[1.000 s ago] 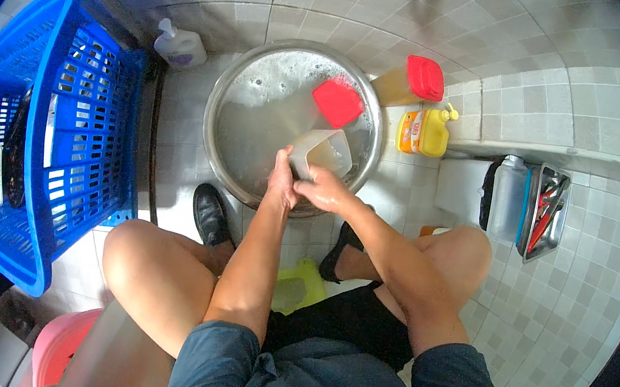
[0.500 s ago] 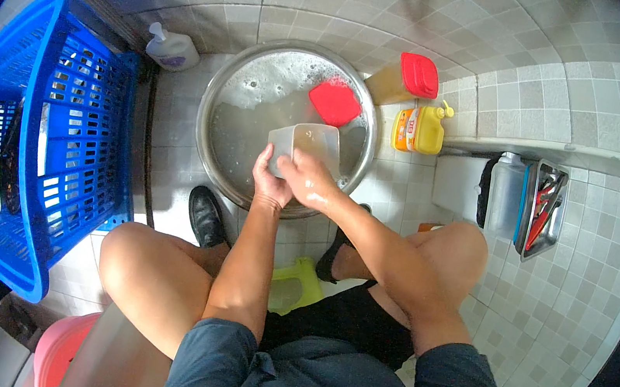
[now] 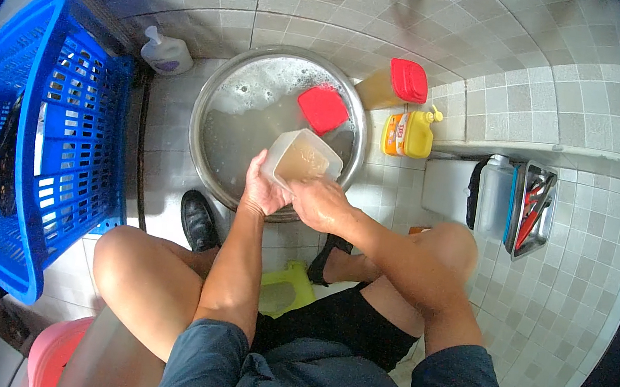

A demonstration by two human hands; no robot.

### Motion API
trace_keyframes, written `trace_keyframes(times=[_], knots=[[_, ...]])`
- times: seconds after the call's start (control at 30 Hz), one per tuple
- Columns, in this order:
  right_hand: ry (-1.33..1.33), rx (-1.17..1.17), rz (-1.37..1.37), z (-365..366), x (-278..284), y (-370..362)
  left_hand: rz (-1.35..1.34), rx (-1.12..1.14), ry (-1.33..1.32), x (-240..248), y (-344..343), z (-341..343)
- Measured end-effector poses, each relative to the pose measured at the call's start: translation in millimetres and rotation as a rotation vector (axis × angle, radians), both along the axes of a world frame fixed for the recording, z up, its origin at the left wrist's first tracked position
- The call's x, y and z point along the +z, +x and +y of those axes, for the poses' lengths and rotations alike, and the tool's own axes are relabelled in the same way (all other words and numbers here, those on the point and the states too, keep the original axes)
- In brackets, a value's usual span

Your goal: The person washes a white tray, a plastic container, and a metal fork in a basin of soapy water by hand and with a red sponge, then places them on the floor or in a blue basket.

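My left hand [image 3: 267,189] is wrapped round the left side of a translucent rectangular plastic container [image 3: 301,156], which is tilted over the near part of a wide metal basin [image 3: 198,143]. Its open top faces up, and its inside looks wet. My right hand [image 3: 319,204] lies at the container's near right edge with fingers curled. Its fingertips are hidden, so what they may hold does not show. Cloudy, sudsy water [image 3: 244,126] fills the basin. A red square lid [image 3: 323,109] floats there, beyond the container.
Behind the basin's right side stand a red-topped container [image 3: 393,84] and a yellow pump bottle [image 3: 410,134]. A metal tray of utensils [image 3: 532,211] is farther right. At left are a white pump bottle [image 3: 166,54] and a big blue basket [image 3: 57,152]. A green stool [image 3: 288,289] sits below me.
The container has tipped so that more of its inside shows. My right hand has moved from inside it toward its near right edge. The whole view has shifted slightly.
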State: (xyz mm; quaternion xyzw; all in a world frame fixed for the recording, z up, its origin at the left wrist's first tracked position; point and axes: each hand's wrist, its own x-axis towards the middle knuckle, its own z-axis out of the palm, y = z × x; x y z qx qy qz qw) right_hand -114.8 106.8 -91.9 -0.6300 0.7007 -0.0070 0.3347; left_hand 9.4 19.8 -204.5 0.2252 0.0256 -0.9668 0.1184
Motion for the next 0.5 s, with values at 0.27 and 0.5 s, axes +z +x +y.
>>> trace_keyframes(times=[0.27, 0.5], knots=[[-0.079, -0.279, -0.517, -23, 7, -11, -0.072, 0.232, -0.215, 8, -23, -4], [-0.011, 0.108, -0.279, -26, 23, -26, 0.020, 0.180, -0.106, 19, -28, 6]])
